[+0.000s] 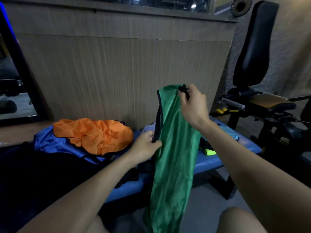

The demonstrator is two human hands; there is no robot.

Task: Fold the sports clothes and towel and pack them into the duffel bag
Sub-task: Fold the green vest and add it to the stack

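Under green garment [175, 148], bench [218, 158] half-hidden

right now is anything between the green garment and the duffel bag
Partly. The green garment hangs from both hands, right hand at its top, left hand at its dark edge. The orange garment lies piled over blue fabric on the bench. The dark mass at left may be the bag; its opening can't be seen.

A long garment [171, 148] hangs upright in the middle, in front of a padded bench [217, 158], with the right hand [193, 105] pinching its top edge and the left hand [146, 147] gripping its left edge lower down. On the bench to the left lies a crumpled shirt [94, 133] on top of a bag [50, 143]. A weight machine [262, 91] stands at the right, and a wall panel [109, 64] runs behind the bench.
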